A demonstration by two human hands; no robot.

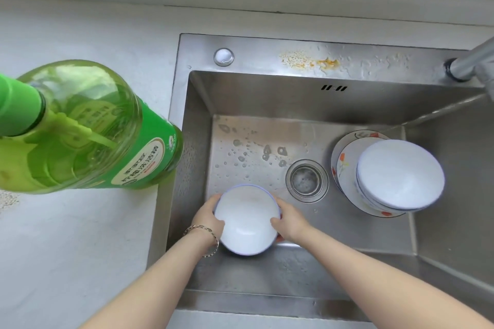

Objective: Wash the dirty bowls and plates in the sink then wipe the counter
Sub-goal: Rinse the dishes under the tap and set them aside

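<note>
Just left of the drain: white bowl, rim gripped by left hand and right hand, fingers curled round it. Right of the drain, stacked bowls sit on flowered plate

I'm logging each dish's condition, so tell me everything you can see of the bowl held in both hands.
The bowl is round, glossy white and ceramic-looking, with a thin bluish line at its rim. It is tilted, its opening facing up towards the camera, above the near left of the sink. The left hand grips its left rim and the right hand its right rim, thumbs inside. No food shows inside.
</note>
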